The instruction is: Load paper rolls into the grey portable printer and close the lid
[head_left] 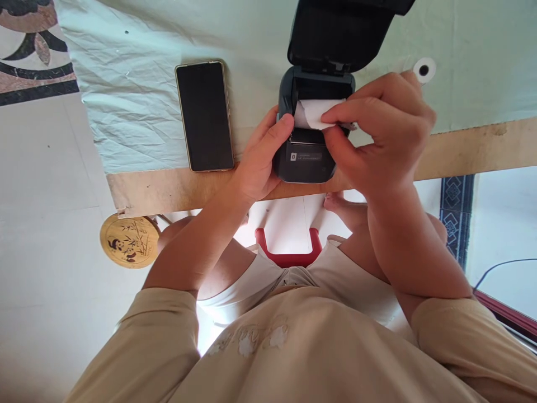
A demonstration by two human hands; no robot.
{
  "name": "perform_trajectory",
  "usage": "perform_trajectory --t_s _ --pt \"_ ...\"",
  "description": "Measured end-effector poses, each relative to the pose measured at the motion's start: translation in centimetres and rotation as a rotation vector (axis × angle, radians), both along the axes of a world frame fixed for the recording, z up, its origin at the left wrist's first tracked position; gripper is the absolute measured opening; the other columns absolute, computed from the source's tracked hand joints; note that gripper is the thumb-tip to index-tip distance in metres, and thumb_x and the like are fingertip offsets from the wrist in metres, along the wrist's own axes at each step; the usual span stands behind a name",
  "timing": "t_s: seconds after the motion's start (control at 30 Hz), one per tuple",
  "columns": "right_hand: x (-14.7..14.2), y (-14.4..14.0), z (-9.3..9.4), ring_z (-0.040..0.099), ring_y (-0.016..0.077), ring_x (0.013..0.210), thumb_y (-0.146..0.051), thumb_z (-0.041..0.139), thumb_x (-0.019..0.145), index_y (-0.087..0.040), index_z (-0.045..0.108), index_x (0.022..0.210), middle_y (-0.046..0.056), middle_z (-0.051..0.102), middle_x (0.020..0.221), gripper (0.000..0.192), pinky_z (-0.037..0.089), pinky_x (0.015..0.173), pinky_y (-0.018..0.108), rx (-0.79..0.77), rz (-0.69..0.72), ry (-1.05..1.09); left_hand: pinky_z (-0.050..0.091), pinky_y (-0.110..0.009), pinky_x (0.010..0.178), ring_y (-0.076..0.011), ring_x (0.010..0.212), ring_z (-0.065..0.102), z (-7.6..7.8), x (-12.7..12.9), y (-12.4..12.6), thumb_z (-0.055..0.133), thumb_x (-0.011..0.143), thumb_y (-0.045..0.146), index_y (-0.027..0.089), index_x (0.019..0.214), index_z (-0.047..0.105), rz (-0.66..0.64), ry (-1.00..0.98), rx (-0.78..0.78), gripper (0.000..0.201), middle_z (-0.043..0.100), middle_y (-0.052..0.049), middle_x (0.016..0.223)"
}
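The printer sits at the near edge of the table, lid up. The left hand grips its left side; the right hand pinches the paper strip above it. A phone lies left of the printer, apart, with bare cloth between them.

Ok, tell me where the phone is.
In the head view the phone lies screen-up on the pale green cloth, near the table's edge, just left of the left hand steadying the open black printer.
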State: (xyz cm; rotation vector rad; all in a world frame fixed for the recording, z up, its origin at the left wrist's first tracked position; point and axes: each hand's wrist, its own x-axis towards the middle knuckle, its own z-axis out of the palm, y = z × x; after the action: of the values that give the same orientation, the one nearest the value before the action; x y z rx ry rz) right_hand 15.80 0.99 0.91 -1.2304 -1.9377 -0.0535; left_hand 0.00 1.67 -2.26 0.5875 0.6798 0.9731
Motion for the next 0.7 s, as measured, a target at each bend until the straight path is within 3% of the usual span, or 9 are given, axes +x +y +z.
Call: perform_trajectory --t_s 0.2,0.33,0.4,0.47,0.57,0.63,0.7 --pt "-0.4 -0.6 0.2 0.051 0.0092 0.069 -0.014 0.06 0.076 -0.025 0.067 0.08 -0.002 0.062 0.074 0.014 0.042 0.065 0.029 0.037 0.194 -0.001 0.05 -0.027 0.076 -0.015 0.082 0.061 0.2 0.0 -0.1 0.064 0.08 0.038 0.023 0.093 0.06 0.029 -0.114 0.037 0.02 0.065 -0.002 0.088" --pt "-0.5 -0.6 -0.1 0.048 0.0101 0.069 -0.022 0.064 0.074 -0.023 0.066 0.075 -0.002 0.062 0.073 0.002 0.042 0.065 0.03 0.014 0.289 0.005 0.049 -0.023 0.071 -0.0083 0.074 0.059 0.3 -0.2 -0.3 0.065 0.08 0.018 0.022 0.098 0.057 0.041 -0.089 0.062 0.021 0.062 0.003 0.082" --pt "-0.3 -0.4 -0.1 0.047 0.0096 0.067 -0.029 0.059 0.078 -0.019 0.059 0.068 -0.001 0.057 0.067 0.014 0.041 0.064 0.03 0.036 0.261 0.091 0.051 -0.025 0.074 -0.0095 0.077 0.061 0.1 -0.2 -0.4 0.067 0.076 0.012 0.023 0.102 0.056 0.025 -0.07 0.069 0.031 0.063 0.003 0.085" --pt "0.0 -0.1 -0.2 0.048 0.0083 0.067 -0.031 0.053 0.083 -0.017 0.051 0.065 0.0 0.05 0.064 0.023 0.042 0.067 0.029 0.078 0.14 0.282 0.052 -0.028 0.077 -0.0134 0.083 0.064 -0.2 -0.3 -0.4 0.072 0.071 0.013 0.025 0.106 0.056 0.012 -0.038 0.082 0.04 0.064 0.002 0.09" --pt "0.5 0.5 -0.3 0.057 0.01 0.087 -0.032 0.054 0.085 -0.02 0.06 0.091 0.002 0.055 0.09 0.015 0.048 0.079 0.027 0.006 0.015 0.516 0.052 -0.029 0.08 -0.0177 0.093 0.066 -0.6 -0.4 -0.4 0.078 0.064 0.018 0.028 0.115 0.055 0.013 0.03 0.118 0.057 0.064 0.002 0.097" --pt "0.8 0.6 -0.2 0.054 0.0136 0.114 -0.033 0.054 0.086 -0.03 0.056 0.118 0.0 0.052 0.12 0.031 0.05 0.088 0.025 -0.092 0.101 0.558 0.052 -0.029 0.083 -0.0175 0.098 0.065 -0.8 -0.5 -0.4 0.078 0.063 0.017 0.03 0.122 0.05 0.001 0.03 0.147 0.066 0.063 0.002 0.104" --pt "0.9 0.5 0.2 0.043 0.0156 0.134 -0.035 0.053 0.088 -0.042 0.048 0.126 -0.007 0.043 0.136 0.039 0.051 0.093 0.025 -0.158 0.184 0.589 0.051 -0.028 0.087 -0.0158 0.102 0.063 -0.9 -0.5 -0.3 0.077 0.064 0.014 0.033 0.123 0.048 -0.012 -0.009 0.178 0.069 0.062 0.004 0.112"
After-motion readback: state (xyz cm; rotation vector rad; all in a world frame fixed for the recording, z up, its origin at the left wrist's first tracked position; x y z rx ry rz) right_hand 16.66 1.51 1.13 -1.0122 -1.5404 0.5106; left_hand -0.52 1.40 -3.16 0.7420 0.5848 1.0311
